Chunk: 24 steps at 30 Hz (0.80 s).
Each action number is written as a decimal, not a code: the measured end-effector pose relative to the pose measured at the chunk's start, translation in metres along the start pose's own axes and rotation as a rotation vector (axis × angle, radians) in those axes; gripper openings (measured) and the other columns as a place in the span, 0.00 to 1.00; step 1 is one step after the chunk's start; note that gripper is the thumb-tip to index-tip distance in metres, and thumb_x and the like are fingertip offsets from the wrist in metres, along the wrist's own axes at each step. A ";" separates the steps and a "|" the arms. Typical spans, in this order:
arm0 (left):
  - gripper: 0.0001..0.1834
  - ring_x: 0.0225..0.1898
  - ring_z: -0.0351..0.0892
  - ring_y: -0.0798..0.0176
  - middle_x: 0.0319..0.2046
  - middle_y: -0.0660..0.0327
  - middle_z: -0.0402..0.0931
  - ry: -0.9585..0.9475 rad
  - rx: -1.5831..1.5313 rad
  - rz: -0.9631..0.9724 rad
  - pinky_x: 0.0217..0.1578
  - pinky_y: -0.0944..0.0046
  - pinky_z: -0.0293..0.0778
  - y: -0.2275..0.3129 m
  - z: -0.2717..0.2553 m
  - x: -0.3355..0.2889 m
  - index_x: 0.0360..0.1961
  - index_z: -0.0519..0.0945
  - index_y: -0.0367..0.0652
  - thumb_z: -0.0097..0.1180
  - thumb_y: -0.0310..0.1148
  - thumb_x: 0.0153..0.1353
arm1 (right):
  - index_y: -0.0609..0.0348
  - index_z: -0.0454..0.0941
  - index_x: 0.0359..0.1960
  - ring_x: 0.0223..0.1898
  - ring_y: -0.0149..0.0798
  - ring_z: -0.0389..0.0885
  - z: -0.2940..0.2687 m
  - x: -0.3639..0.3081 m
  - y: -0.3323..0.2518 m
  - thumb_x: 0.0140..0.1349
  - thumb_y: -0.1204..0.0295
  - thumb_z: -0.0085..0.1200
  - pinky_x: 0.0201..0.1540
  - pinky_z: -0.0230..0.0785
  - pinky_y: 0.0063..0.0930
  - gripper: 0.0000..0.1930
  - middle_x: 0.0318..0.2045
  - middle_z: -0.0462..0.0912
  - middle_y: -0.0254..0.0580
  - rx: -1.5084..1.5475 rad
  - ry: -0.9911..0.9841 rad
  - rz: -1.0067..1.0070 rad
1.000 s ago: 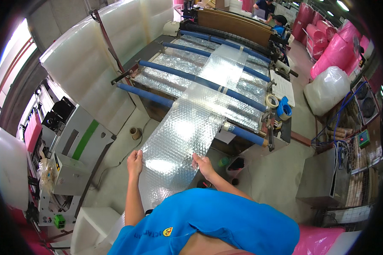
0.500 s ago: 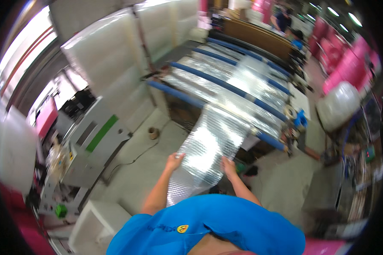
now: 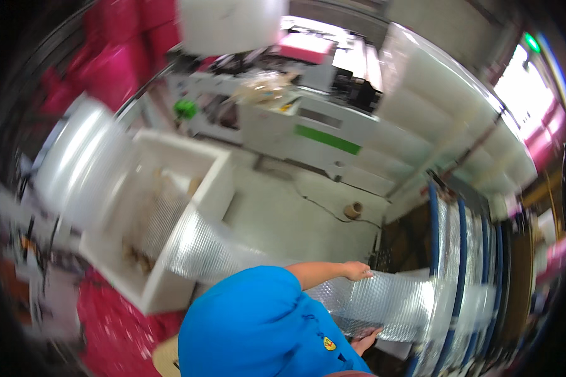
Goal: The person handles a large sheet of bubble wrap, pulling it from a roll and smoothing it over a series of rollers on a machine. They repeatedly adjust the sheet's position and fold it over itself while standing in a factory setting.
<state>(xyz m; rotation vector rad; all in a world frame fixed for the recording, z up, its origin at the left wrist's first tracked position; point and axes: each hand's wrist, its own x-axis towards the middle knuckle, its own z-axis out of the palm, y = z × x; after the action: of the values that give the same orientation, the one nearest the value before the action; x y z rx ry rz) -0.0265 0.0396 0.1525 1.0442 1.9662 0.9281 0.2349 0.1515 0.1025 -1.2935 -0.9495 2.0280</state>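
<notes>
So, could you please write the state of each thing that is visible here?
Left hand: closed on the sheet's upper edge in the picture
Right hand: holding the opposite edge
Bubble sheet: unrolled, spread between the hands
Blue rollers: partly covered by clear sheeting
White bin: open-topped, contents blurred
Clear roll: wound
Brown core: on the floor
White machine: cannot tell if running

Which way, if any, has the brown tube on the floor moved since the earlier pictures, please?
No: the tube still sits beside the cable, between the green-striped machine and the blue rollers.
</notes>
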 end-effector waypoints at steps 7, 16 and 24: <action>0.25 0.43 0.66 0.48 0.38 0.49 0.68 0.074 -0.017 -0.034 0.43 0.54 0.61 0.001 0.001 -0.015 0.40 0.68 0.41 0.32 0.51 0.56 | 0.49 0.59 0.15 0.15 0.26 0.59 0.019 -0.015 -0.024 0.52 0.46 0.39 0.18 0.52 0.20 0.22 0.13 0.60 0.28 -0.307 0.015 0.056; 0.24 0.44 0.66 0.50 0.40 0.51 0.68 0.200 0.012 -0.085 0.42 0.55 0.62 -0.011 0.014 -0.030 0.41 0.69 0.41 0.36 0.51 0.54 | 0.55 0.65 0.25 0.25 0.31 0.65 0.002 -0.004 -0.032 0.52 0.47 0.41 0.28 0.59 0.23 0.21 0.23 0.67 0.34 -0.305 -0.113 0.164; 0.24 0.44 0.67 0.52 0.40 0.53 0.69 0.144 0.065 -0.168 0.42 0.55 0.62 0.064 0.018 0.020 0.44 0.67 0.45 0.37 0.51 0.54 | 0.60 0.67 0.31 0.29 0.31 0.67 -0.046 0.054 -0.055 0.55 0.54 0.41 0.30 0.61 0.23 0.19 0.27 0.69 0.35 -0.157 -0.234 -0.090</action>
<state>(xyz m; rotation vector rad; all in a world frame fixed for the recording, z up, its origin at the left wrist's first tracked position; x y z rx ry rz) 0.0032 0.0881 0.1918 0.8521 2.1790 0.8728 0.2602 0.2377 0.1041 -1.0849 -1.2729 2.1004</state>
